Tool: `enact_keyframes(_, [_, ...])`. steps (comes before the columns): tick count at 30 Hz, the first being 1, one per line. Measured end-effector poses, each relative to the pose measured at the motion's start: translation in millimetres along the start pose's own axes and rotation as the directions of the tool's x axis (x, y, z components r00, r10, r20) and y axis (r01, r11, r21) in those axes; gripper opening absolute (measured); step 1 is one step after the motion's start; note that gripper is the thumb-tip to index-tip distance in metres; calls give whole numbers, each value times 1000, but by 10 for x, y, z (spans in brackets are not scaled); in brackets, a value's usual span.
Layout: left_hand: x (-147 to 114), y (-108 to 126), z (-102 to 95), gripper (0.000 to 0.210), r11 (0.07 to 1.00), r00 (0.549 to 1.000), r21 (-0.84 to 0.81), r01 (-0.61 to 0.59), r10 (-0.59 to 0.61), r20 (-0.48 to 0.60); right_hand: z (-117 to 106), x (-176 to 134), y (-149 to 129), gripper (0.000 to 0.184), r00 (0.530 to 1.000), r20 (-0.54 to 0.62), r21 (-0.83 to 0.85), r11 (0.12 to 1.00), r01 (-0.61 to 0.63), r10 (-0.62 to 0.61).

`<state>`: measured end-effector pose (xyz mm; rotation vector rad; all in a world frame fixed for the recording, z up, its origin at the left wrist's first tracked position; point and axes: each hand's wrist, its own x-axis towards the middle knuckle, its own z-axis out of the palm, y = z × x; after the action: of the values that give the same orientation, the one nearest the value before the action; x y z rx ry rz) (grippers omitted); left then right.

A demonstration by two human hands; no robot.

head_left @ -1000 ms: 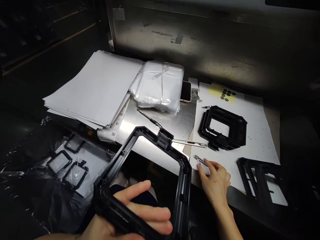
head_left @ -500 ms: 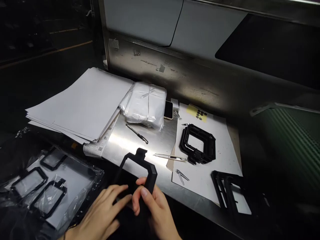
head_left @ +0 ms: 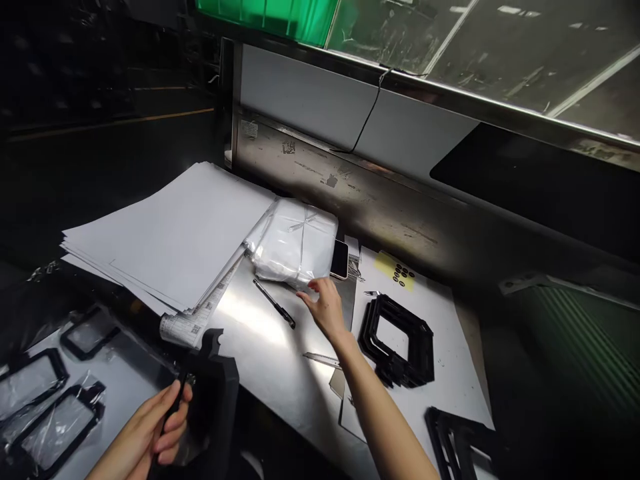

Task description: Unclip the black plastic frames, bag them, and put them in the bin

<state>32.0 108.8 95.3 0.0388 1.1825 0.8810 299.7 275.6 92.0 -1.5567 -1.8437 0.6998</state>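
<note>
My right hand (head_left: 327,310) has let go of the black frame (head_left: 229,393) and gone over the desk (head_left: 273,377) to the near side of the wrapped bundle (head_left: 300,243), so my left hand (head_left: 153,427) alone carries the frame, thumb and fingers pinching its side just off the desk's front edge, toward the left end. Whether my bent right fingers grip the bundle, I can't tell. The frame's tab (head_left: 213,341) points up toward the desk's far edge; shadow hides its long axis.

No words or numbers can be read. Square codes (head_left: 195,329) and fine print are borne by a sheet (head_left: 176,328) beyond the left hand (head_left: 163,423); black oval marks (head_left: 401,272), too small to be deciphered, are carried by a yellow note (head_left: 387,264) right of the right hand (head_left: 326,308).
</note>
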Motion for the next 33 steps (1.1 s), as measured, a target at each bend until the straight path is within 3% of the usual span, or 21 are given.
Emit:
enact_keyframes(2, [-12,-32,-19,32,1000,1000,-6,-1,1,-17,-27,297,235,28,1000,5,-92,995,26,-26])
enact_keyframes(5, [-23,-51,-11,36,1000,1000,4,8,-8,-26,-55,538,392,21,991,122,-153,986,70,-51])
enact_keyframes(8, [-19,-41,19,35,1000,1000,-7,6,-7,-23,-134,612,409,18,974,225,-145,987,63,-29])
enact_keyframes(12, [-12,-4,51,33,1000,1000,-16,5,-5,7,-320,564,422,17,974,219,-49,998,-45,54])
enact_keyframes(16, [-16,20,60,31,999,997,-21,33,-31,77,-424,288,429,22,976,146,187,965,-186,160])
enact_keyframes(20, [-5,-6,153,33,997,996,59,-52,47,71,-255,-242,219,28,960,148,455,846,-279,238])
enact_keyframes(24, [129,-58,466,25,986,985,132,-98,77,156,97,-756,-176,24,932,258,600,714,-361,254])
enact_keyframes(28, [495,-149,792,16,978,970,192,-83,35,239,319,-977,-350,16,916,303,656,640,-400,263])
enact_keyframes(30, [706,-196,880,14,970,973,218,-110,61,222,289,-987,-271,16,924,222,703,606,-372,311])
enact_keyframes(33, [950,-203,938,14,953,977,250,-169,129,167,30,-963,-31,23,905,-6,812,530,-244,426])
